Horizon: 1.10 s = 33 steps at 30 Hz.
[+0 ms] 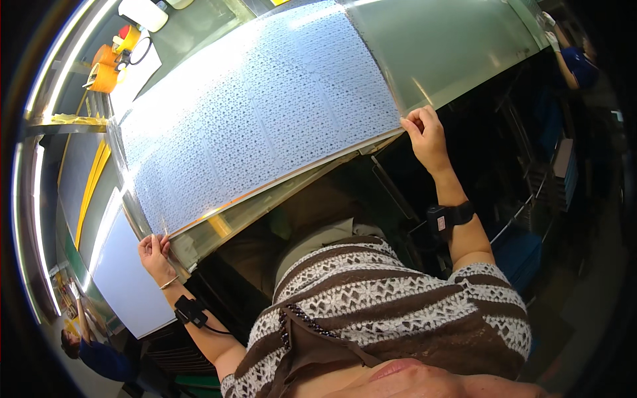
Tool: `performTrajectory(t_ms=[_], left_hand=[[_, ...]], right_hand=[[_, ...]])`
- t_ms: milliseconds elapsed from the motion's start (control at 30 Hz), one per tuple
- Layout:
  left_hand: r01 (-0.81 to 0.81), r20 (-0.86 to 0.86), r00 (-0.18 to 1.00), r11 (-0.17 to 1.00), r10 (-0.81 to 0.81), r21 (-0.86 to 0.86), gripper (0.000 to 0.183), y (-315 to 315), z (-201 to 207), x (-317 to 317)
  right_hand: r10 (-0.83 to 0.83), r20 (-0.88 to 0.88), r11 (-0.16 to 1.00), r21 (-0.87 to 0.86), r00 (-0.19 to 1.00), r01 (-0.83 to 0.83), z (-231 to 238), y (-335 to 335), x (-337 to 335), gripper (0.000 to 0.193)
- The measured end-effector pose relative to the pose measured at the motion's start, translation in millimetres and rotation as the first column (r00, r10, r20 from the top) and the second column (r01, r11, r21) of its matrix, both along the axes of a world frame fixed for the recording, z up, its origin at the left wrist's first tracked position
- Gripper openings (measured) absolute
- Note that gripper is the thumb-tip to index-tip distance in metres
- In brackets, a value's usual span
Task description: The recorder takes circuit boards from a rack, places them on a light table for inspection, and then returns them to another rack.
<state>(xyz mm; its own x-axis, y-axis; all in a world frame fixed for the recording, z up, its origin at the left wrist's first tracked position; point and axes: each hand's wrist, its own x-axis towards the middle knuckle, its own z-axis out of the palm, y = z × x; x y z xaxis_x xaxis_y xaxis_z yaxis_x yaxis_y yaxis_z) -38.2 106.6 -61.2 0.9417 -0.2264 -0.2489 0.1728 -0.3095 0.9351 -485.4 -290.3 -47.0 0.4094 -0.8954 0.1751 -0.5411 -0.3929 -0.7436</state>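
Pale blue, the sheet (265, 126) lies between and beyond the left hand (156, 259) and the right hand (428, 138), each pinching a near corner, and looks light, bendy and easily creased, so best gripped there.

Light strips (42, 232) glow beyond left edge of table (458, 53) — glare bleaches patterned sheet (265, 126) toward far left corner. Deep shadow below near edge — straight lines bow toward black rim.
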Motion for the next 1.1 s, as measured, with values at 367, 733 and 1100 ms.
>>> performTrajectory(t_ms=[367, 733, 1100], left_hand=[[-0.138, 0.69, 0.702, 0.917, -0.176, 0.374, 0.012, 12, 9, 2], [-0.275, 0.686, 0.697, 0.805, -0.21, 0.526, 0.014, 8, 32, -17], [-0.319, 0.669, 0.683, 0.705, -0.292, 0.633, 0.037, 35, 44, -72]], right_hand=[[0.096, -0.069, 0.983, -0.149, 0.993, -0.105, 7, -10, -9, 0.012], [0.108, -0.085, 0.985, -0.123, 0.99, -0.118, 13, -10, -1, 0.016], [0.222, -0.513, 0.877, -0.267, 0.829, -0.4, 71, -27, 40, 0.053]])
